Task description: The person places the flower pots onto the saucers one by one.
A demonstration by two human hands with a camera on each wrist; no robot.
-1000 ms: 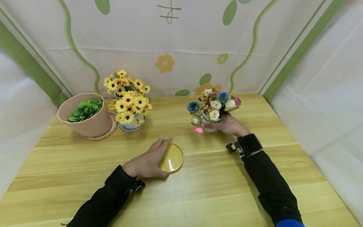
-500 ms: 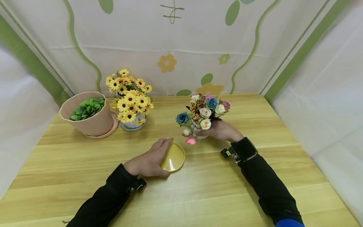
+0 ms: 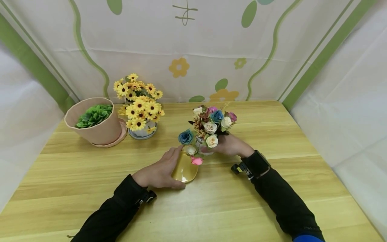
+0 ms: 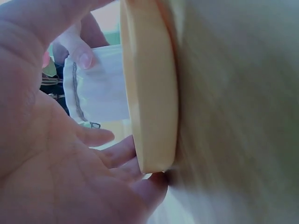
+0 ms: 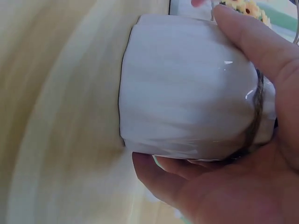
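My right hand (image 3: 231, 145) grips a white ceramic flowerpot (image 5: 187, 88) with a cord tied round it, fingers on one side and thumb on the other. Artificial roses (image 3: 211, 128) in cream, blue and pink spill out of it and mostly hide the pot from above. A yellow saucer (image 3: 185, 172) lies on the table, and my left hand (image 3: 158, 172) holds it by the rim between thumb and fingers. Pot and roses overlap the saucer's far edge in the head view. From the left wrist, the pot's base appears close beside the saucer (image 4: 156, 93); contact cannot be told.
A pink planter (image 3: 98, 134) with a green leafy plant (image 3: 94, 116) stands on a pink saucer at the back left. Beside it is a pot of yellow daisies (image 3: 139, 109) on a grey-blue saucer. A printed white curtain (image 3: 145, 37) rises behind the wooden table (image 3: 193, 215).
My right hand has carried the potted roses left and toward me, from the table's back right to the saucer. My left hand stays at the saucer.
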